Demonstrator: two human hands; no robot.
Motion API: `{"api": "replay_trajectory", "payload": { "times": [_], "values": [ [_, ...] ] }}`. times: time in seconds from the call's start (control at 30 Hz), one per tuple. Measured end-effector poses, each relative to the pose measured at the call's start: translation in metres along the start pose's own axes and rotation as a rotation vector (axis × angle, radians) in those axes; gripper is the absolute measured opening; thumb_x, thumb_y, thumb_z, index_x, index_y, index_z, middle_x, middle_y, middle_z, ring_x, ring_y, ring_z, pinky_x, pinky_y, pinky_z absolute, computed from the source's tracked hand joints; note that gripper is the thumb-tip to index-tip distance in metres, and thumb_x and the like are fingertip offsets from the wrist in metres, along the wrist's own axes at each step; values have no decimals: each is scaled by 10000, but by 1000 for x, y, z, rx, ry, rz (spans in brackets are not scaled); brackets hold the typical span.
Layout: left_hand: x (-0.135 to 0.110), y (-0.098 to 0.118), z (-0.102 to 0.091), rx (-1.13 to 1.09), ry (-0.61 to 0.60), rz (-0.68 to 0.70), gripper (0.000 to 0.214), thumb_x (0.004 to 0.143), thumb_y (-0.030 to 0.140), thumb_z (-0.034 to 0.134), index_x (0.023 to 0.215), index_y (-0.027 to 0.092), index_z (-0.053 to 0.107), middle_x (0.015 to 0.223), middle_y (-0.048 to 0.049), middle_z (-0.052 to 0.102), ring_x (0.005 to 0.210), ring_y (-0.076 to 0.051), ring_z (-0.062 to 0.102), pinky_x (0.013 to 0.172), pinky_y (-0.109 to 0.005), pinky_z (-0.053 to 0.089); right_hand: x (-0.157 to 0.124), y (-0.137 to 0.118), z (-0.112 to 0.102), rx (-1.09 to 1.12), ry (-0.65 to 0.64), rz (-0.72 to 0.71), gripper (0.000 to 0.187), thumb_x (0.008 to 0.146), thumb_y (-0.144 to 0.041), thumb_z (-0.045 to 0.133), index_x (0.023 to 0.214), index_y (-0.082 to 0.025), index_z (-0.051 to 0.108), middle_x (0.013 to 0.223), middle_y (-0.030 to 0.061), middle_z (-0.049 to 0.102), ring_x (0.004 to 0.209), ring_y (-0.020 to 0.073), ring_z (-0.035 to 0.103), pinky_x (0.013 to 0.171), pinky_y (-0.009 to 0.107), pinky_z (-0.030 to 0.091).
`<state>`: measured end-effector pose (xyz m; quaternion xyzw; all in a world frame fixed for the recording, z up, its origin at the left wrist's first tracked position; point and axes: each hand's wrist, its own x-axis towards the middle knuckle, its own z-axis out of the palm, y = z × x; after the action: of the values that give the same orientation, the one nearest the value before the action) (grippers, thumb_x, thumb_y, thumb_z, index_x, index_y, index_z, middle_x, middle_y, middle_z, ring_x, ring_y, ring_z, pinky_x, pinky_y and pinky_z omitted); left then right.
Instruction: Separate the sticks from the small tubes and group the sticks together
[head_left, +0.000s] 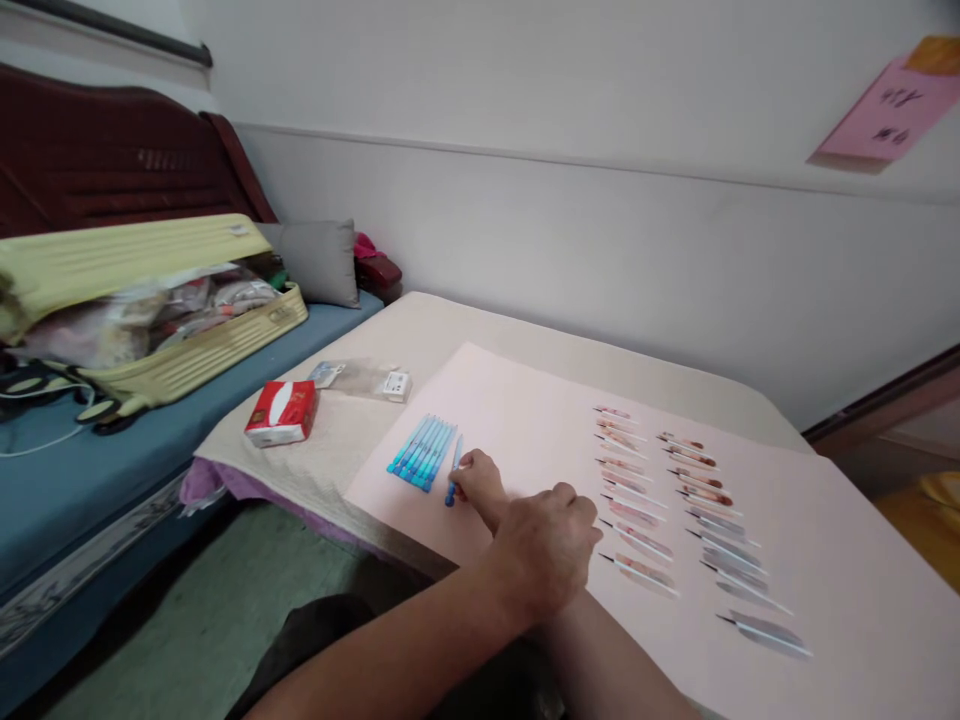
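My arms cross over the pink sheet. My right hand, reaching to the left, has its fingers closed on a slim blue pen that lies on the sheet. Beside that pen, several similar blue pens form a neat row. My left hand crosses over the right forearm with curled fingers, and whatever it may hold is hidden. Nearest to it is a column of feather pens with dark tips and reddish feathers. A second column of feather pens, brown and grey, lies further right.
A red tissue pack and a clear plastic wrapper lie at the table's left. Left of the table, an open yellow suitcase full of bags rests on a blue bed. A white wall stands behind the table.
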<state>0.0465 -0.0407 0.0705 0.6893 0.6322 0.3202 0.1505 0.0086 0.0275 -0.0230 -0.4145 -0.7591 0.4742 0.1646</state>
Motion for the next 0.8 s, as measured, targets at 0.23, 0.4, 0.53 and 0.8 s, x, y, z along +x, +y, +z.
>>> {"api": "replay_trajectory", "payload": {
  "times": [0.23,0.4,0.53,0.8],
  "values": [
    [2,3,-11,184,-14,52,144,877,279,409,860,165,496,843,-38,533,745,-158,528,654,-299,455,21,1,11,-56,62,58,276,631,-109,530,896,-178,500,572,-18,554,516,139,533,487,233,379],
    [0,7,-15,214,-50,50,135,871,274,414,861,163,489,836,-33,535,745,-156,540,637,-288,455,22,3,10,-57,52,41,274,655,-146,544,924,-177,504,600,-8,568,525,148,533,489,242,379],
    [0,7,-14,205,-71,43,139,876,276,410,863,162,488,837,-37,543,745,-155,550,644,-287,452,22,5,14,-101,47,2,310,653,-128,538,959,-163,501,602,-7,569,529,142,531,514,238,382],
    [-1,8,-14,237,-88,48,118,865,272,442,885,162,480,855,-39,542,780,-166,563,645,-302,453,21,5,23,-214,52,-48,371,644,-72,505,1007,-145,497,629,20,588,564,144,530,531,231,364]
  ]
}}
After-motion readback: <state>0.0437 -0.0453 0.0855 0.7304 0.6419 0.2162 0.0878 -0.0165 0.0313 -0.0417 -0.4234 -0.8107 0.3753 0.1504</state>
